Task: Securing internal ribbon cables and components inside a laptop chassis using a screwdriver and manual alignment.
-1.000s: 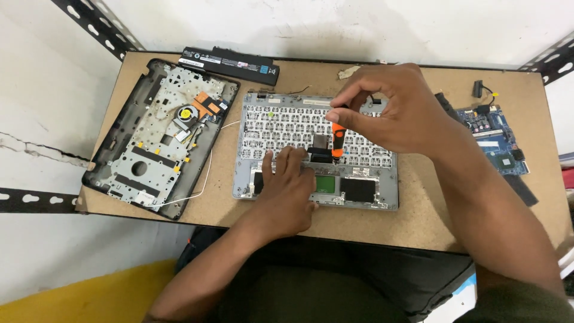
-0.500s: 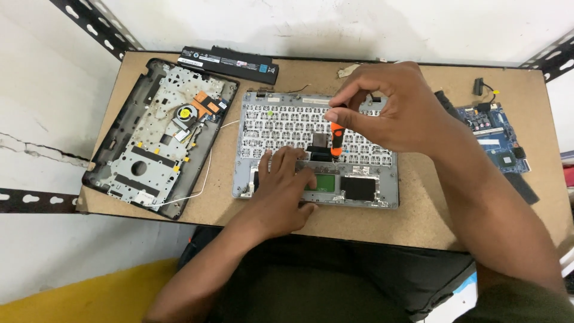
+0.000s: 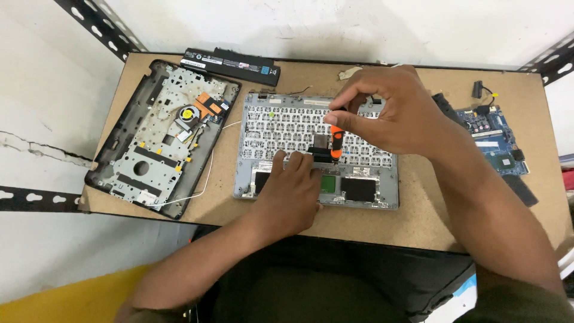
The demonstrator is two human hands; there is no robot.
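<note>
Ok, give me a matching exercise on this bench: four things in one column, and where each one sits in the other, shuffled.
Things:
1. black battery pack
2. blue circuit board
3. orange-handled screwdriver
4. grey laptop base with fan

Places:
A. at the table's right edge
B. pinched in the right hand, over the keyboard frame
C. along the table's back edge, left of centre
D. on the left part of the table, turned at an angle

Pairs: 1-C, 2-A, 3-B, 4-D

The left hand rests on the frame's lower part.
</note>
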